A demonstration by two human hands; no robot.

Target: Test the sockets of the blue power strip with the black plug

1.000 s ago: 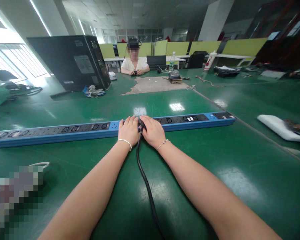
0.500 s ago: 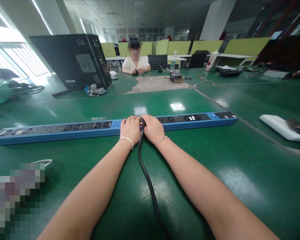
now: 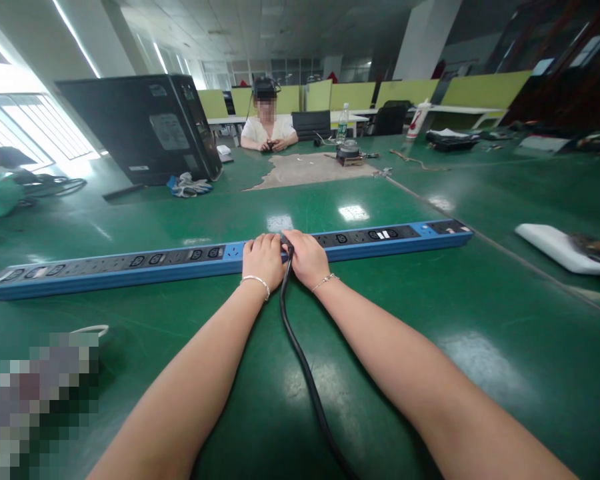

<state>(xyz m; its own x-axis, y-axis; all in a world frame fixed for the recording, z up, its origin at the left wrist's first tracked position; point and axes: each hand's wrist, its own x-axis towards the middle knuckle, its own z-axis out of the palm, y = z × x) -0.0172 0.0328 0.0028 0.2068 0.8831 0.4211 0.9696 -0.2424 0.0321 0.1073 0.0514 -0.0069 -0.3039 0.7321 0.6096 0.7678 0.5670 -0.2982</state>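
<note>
A long blue power strip (image 3: 200, 268) with black sockets lies across the green table in front of me. My left hand (image 3: 263, 259) is closed over the strip near its middle, fingers bent across the top. Right beside it, my right hand (image 3: 307, 259) grips the plug at the end of a black power cord (image 3: 300, 353). The plug is mostly hidden between the two hands, and I cannot tell how deep it sits in a socket. From there the cord runs down toward me between my forearms.
A black computer case (image 3: 145, 130) stands at the back left with work gloves (image 3: 189, 185) at its foot. Across the table sits a person (image 3: 269, 130) holding a small dark object. A bottle (image 3: 343, 123) stands nearby; a white object (image 3: 560, 248) lies right, a blurred-out item (image 3: 35, 393) left.
My view has shifted slightly. Both hands stay in the same place on the strip, and the right hand's fingers now cover more of the plug.
</note>
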